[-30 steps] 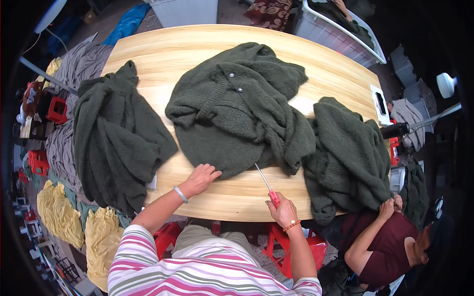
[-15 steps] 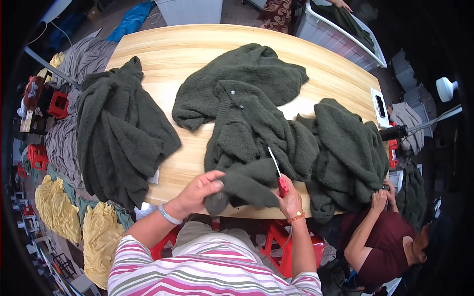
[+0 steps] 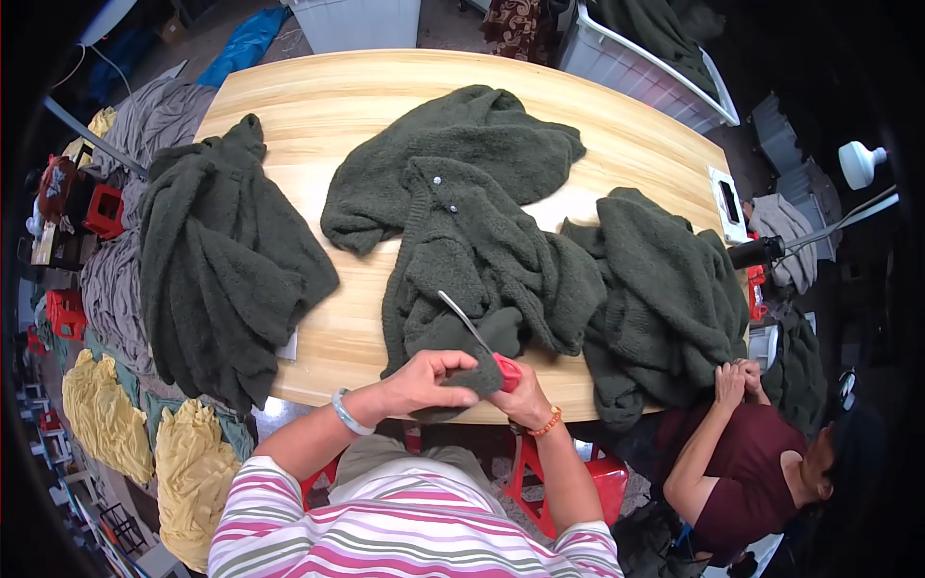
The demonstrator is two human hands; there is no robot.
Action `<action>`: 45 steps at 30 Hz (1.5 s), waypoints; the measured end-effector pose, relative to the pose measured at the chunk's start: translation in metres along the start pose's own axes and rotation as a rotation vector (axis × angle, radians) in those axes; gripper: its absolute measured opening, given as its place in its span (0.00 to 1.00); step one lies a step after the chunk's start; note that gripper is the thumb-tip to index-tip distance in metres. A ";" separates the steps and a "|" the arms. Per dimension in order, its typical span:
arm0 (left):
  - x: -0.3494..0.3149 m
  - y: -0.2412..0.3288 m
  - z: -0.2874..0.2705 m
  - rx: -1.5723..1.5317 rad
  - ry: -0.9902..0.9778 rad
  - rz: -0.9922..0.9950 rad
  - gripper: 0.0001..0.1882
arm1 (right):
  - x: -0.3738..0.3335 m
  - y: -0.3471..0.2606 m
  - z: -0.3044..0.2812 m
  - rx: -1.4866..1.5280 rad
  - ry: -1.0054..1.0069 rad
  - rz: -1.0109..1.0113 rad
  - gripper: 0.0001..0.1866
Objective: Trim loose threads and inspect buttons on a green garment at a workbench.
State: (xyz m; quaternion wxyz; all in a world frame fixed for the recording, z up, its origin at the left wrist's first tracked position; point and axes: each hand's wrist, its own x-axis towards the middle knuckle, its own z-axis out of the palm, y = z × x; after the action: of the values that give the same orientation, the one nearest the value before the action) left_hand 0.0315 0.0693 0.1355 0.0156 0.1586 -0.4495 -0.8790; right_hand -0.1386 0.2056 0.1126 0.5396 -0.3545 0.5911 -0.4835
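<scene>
A dark green knitted cardigan point(image 3: 501, 241) with two shiny buttons lies on the table before me, its near end drawn to the front edge. My left hand point(image 3: 424, 382) pinches a fold of that end between thumb and fingers. Red-handled scissors point(image 3: 507, 373) sit in my right hand point(image 3: 527, 397), close beside the left. Their metal blade points away and to the left, over the cloth. My fingers partly hide the handles, and I cannot tell whether the blade touches the knit.
More dark green knits lie on the wooden table point(image 3: 289, 87): one at left point(image 3: 231, 260), one behind point(image 3: 453, 144), one at right point(image 3: 665, 289). A co-worker's hands point(image 3: 735, 380) are at the right edge. A red stool point(image 3: 602, 482) stands below; a grey bin point(image 3: 636, 82) is beyond.
My right hand has brought the scissors left, close to my left hand. The left hand has shifted right, and the stretched cloth end is now bunched. A hand at the far bin is out of view.
</scene>
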 end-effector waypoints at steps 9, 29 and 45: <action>-0.039 -0.061 -0.108 0.765 -0.104 -0.292 0.13 | -0.075 -0.030 -0.148 -0.145 0.852 -0.264 0.16; 0.037 -0.032 -0.113 1.125 0.246 0.059 0.30 | -0.072 0.000 -0.058 -0.803 0.492 0.268 0.18; 0.095 -0.084 -0.093 1.120 0.320 0.014 0.12 | -0.063 -0.001 0.005 -1.058 0.121 0.351 0.15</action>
State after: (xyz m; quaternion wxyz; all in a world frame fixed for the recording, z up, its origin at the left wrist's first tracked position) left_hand -0.0215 0.0298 -0.0069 0.0030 0.2703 -0.8390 -0.4722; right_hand -0.1235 0.2642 0.1321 0.3258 -0.4448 0.8332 -0.0432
